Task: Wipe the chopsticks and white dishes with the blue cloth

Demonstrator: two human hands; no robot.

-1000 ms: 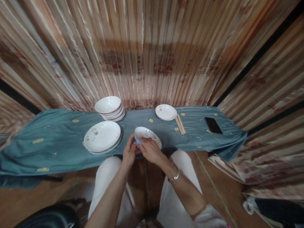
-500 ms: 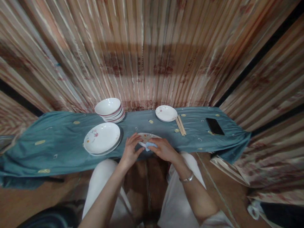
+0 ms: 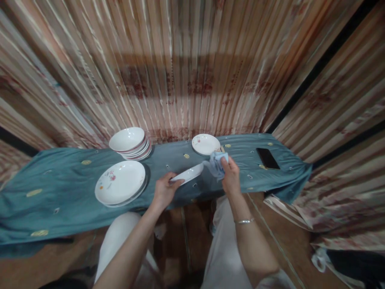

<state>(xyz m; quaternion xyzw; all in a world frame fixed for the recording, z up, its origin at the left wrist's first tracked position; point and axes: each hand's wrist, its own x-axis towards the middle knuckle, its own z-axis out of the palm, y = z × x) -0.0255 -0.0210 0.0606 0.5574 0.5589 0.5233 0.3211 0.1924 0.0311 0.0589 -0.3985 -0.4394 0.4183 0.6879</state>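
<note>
My left hand (image 3: 166, 190) grips one end of a white plate (image 3: 189, 174), tilted so that it shows nearly edge-on above the cloth. In my right hand (image 3: 231, 176) is a crumpled light blue cloth (image 3: 217, 163), held just off the plate's far end. A stack of small plates (image 3: 206, 143) with a flower print lies behind the cloth. Chopsticks (image 3: 222, 149) beside that stack are mostly hidden by the blue cloth and my right hand.
On the left of the teal tablecloth (image 3: 72, 180) are a stack of bowls (image 3: 128, 139) and a stack of large floral plates (image 3: 120, 184). A black phone (image 3: 267, 158) lies to the right. A patterned curtain (image 3: 186, 80) hangs behind the table.
The plate has been lifted and tilted from the table's front edge, held by my left hand alone. My right hand has moved right and up, carrying the blue cloth away from it.
</note>
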